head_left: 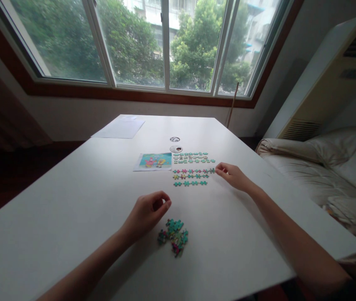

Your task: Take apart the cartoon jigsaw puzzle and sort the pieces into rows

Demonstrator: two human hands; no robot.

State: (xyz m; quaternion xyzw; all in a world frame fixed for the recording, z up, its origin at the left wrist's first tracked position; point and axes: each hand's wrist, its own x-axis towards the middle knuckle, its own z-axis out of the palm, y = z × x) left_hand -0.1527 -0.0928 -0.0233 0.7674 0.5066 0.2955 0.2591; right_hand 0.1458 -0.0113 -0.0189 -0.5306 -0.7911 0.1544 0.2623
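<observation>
Jigsaw puzzle pieces (190,171) lie in several short rows on the white table (109,217). My right hand (232,175) is at the right end of one row, its thumb and fingers pinched on a puzzle piece (212,170) there. Nearer to me rests a loose heap of puzzle pieces (174,234), mostly teal with some pink and yellow. My left hand (149,211) hovers just beyond and left of that heap, fingers curled and thumb meeting the fingertips; anything held there is too small to make out. A cartoon picture sheet (155,161) lies left of the rows.
Two round stickers or discs (175,144) sit beyond the rows. Papers (121,128) lie at the table's far left corner. To the right stands a pale sofa (322,163) close to the table edge. A window (165,46) spans the far wall, with a thin stick (232,104) leaning below it.
</observation>
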